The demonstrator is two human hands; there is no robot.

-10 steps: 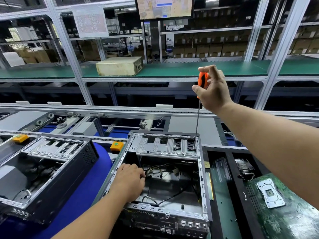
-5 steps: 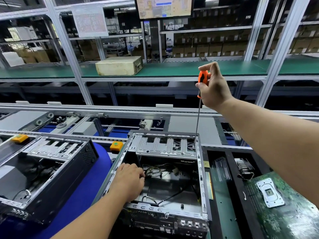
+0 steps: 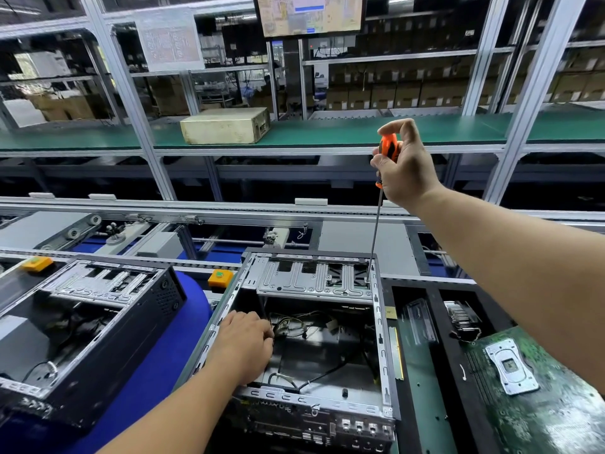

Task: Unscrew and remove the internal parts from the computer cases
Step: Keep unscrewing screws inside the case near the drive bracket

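An open grey computer case (image 3: 379, 326) lies in front of me with loose cables (image 3: 294, 324) inside. My right hand (image 3: 406, 168) grips the orange handle of a long screwdriver (image 3: 388, 147), held upright. Its tip rests at the far right corner of the metal drive bracket (image 3: 311, 281). My left hand (image 3: 244, 345) sits on the case's left rim, fingers curled inside over the edge near the cables. A second open black case (image 3: 98, 322) stands to the left.
A green motherboard (image 3: 530, 394) and other removed parts lie in a black tray (image 3: 435, 322) to the right. Orange buttons (image 3: 220, 277) sit behind the cases. A conveyor rail (image 3: 196, 208) and a green shelf with a beige box (image 3: 226, 126) run across the back.
My right hand has shifted slightly on the screwdriver handle, thumb and fingers turning it; the tip stays at the same corner. The left hand has not moved.
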